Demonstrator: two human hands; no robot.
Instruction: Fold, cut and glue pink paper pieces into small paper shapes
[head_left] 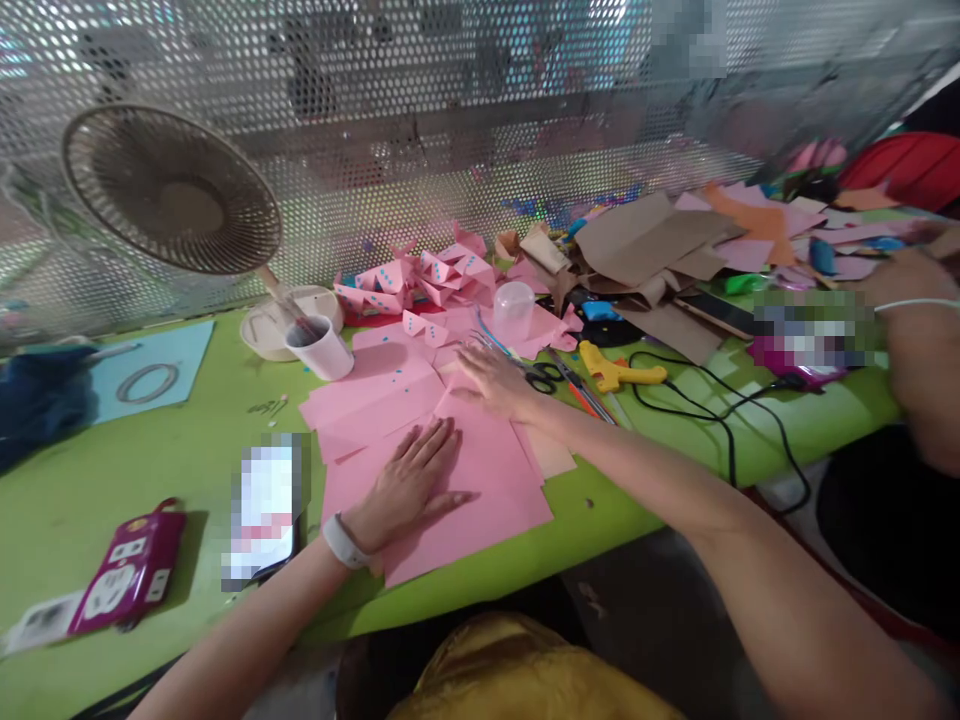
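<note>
My left hand (409, 482) lies flat, fingers spread, on a large pink paper sheet (487, 500) at the near edge of the green table (90, 470). My right hand (491, 380) rests palm down on the far end of the pink sheets, fingers apart, right beside a pair of scissors (536, 372). Neither hand grips anything. More pink sheets (375, 395) overlap to the left. Behind them sits a heap of folded pink paper pieces with blue dots (416, 280).
A white cup (324, 345) and a small fan (171, 190) stand at the back left. A yellow glue gun (616, 372) with a black cable (720, 420), brown paper scraps (645, 245), a phone (266, 515) and a magenta pouch (127, 575) lie around. Another person's arm (919, 330) is at the right.
</note>
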